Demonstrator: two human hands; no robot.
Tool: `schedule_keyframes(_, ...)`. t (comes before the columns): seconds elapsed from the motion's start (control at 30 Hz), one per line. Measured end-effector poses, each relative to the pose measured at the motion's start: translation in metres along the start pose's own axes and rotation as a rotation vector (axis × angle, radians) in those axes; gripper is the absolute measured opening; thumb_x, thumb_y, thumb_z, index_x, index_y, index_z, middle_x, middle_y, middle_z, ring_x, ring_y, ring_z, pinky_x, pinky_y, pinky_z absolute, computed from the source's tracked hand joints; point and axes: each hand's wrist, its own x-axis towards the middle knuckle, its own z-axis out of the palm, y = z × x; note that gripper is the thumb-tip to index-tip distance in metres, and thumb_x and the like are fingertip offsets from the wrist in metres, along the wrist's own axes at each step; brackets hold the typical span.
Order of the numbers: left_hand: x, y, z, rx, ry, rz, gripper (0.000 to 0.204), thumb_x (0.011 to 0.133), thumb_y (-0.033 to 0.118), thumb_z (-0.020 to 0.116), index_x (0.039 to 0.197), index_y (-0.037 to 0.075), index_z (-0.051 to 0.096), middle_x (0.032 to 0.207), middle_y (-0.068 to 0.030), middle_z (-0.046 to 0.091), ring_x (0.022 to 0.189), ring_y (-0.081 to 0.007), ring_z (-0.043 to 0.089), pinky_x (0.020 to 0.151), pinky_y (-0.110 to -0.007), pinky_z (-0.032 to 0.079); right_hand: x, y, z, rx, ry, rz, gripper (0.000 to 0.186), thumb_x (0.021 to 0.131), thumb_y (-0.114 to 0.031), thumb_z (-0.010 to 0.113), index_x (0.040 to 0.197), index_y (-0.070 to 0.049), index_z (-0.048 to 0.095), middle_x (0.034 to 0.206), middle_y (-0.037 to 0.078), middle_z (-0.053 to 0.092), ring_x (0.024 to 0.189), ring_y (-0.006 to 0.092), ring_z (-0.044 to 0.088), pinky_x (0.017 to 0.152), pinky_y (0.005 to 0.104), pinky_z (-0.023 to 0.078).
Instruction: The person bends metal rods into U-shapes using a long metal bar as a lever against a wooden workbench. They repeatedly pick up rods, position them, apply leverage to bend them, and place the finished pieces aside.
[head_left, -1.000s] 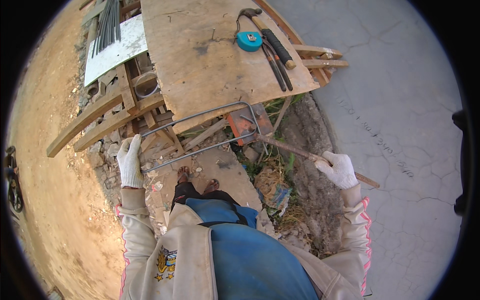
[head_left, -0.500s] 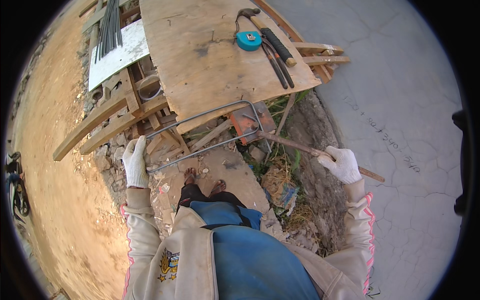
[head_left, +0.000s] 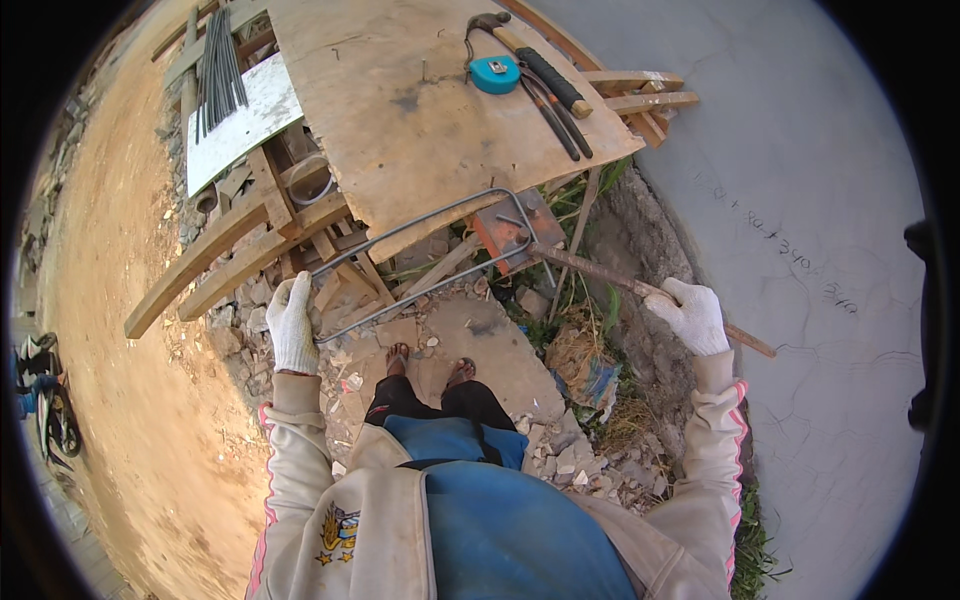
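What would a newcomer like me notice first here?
Probably the bright turquoise tape measure on the plywood board, beside a claw hammer. Nearer the wearer, the white-gloved left hand holds a bent metal rod, and the white-gloved right hand grips a rusty bar on the other side.

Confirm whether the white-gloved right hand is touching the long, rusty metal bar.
Touching: the head view shows the right hand wrapped around the rusty bar.

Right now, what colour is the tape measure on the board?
The tape measure is teal, clearest in the head view.
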Motion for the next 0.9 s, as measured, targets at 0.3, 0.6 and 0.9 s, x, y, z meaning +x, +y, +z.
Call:
schedule_keyframes(0.3,0.010,-0.009,-0.005,-0.047,-0.069,-0.015,0.024,0.105,0.031,0.075,0.103,0.008,0.068,0.069,0.0078,0.050,0.050,-0.0026,0.039,0.045,-0.023,0.026,-0.095,-0.103,0.084,0.133,0.212,0.482,0.047,0.095,-0.051,0.077,0.089,-0.006,0.068,0.075,0.022,0.064,0.074,0.0460,0.064,0.064,0.0481,0.049)
schedule_keyframes(0.6,0.037,-0.018,0.000,-0.029,-0.097,-0.021,0.029,0.107,0.037,0.071,0.106,0.007,0.073,0.080,0.0061,0.060,0.062,-0.0034,0.047,0.054,-0.022,0.036,-0.131,-0.147,0.135,0.314,0.255,0.521,0.043,0.098,-0.049,0.075,0.092,-0.008,0.065,0.073,0.022,0.063,0.074,0.0459,0.066,0.064,0.0507,0.049)
schedule_keyframes(0.9,0.002,-0.007,-0.002,-0.082,-0.022,-0.032,0.041,0.110,0.044,0.062,0.083,0.013,0.064,0.063,0.0057,0.045,0.050,-0.0068,0.036,0.047,-0.025,0.028,-0.119,-0.118,0.108,0.293,0.208,0.436,0.038,0.098,-0.040,0.075,0.095,-0.003,0.067,0.073,0.024,0.057,0.065,0.0428,0.054,0.061,0.0447,0.045)
